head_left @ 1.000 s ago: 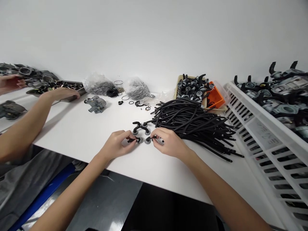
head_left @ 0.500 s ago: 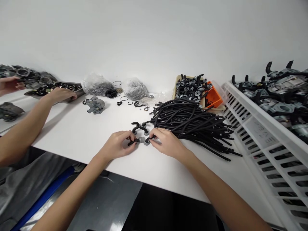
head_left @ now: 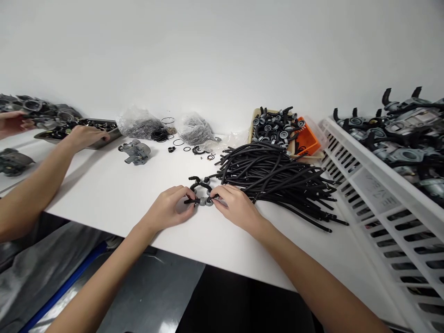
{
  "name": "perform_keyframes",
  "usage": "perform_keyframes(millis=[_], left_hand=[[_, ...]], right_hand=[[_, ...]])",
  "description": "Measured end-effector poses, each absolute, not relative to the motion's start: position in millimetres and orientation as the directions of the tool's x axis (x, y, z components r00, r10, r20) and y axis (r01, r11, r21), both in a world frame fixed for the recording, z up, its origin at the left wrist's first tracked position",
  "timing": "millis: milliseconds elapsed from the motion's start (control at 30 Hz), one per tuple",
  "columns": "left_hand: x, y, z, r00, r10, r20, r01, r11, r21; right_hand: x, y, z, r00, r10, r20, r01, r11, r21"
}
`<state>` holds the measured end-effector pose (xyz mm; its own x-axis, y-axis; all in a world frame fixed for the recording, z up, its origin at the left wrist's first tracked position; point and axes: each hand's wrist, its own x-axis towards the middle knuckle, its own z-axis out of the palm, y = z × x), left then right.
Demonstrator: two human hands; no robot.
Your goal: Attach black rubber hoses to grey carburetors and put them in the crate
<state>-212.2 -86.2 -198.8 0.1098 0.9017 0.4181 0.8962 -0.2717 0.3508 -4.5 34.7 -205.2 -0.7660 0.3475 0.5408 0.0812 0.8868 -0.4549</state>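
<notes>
my left hand (head_left: 169, 208) pinches one grey hose fitting (head_left: 201, 201); my right hand (head_left: 233, 206) pinches a second fitting (head_left: 209, 201), the two touching near the tabletop's (head_left: 138, 194) front edge. just behind lie two finished fittings (head_left: 201, 184); a pile of black hoses (head_left: 274, 173) lies beside my right hand.

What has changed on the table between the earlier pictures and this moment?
The left hand and right hand moved closer together, bringing their two small grey fittings from apart to touching. Each hand kept its grip. The hose pile, the two fittings behind and the co-worker's hand on the tray stayed put.
</notes>
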Motion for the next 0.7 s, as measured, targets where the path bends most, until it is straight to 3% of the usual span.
perform_keyframes(millis=[300,433,600,700], left_hand=[[-210.5,-87.1,-194.9,0.114,0.903,0.414,0.886,-0.281,0.369],[-213.6,-91.6,-189.2,0.054,0.874,0.482,0.887,-0.264,0.379],[-260.6,-92.5,-173.0,-0.310,0.678,0.667,0.920,0.039,0.389],[-313.0,-91.3,-166.1,-0.493,0.559,0.667,0.869,0.279,0.408]], right_hand=[[-3.7,34.3,-205.3,-0.766,0.363,0.530,0.090,0.878,-0.471],[-0.5,36.4,-205.8,-0.760,0.370,0.535,0.093,0.876,-0.474],[0.9,38.2,-204.9,-0.743,0.367,0.560,0.085,0.881,-0.465],[0.6,38.0,-203.9,-0.732,0.359,0.579,0.076,0.888,-0.454]])
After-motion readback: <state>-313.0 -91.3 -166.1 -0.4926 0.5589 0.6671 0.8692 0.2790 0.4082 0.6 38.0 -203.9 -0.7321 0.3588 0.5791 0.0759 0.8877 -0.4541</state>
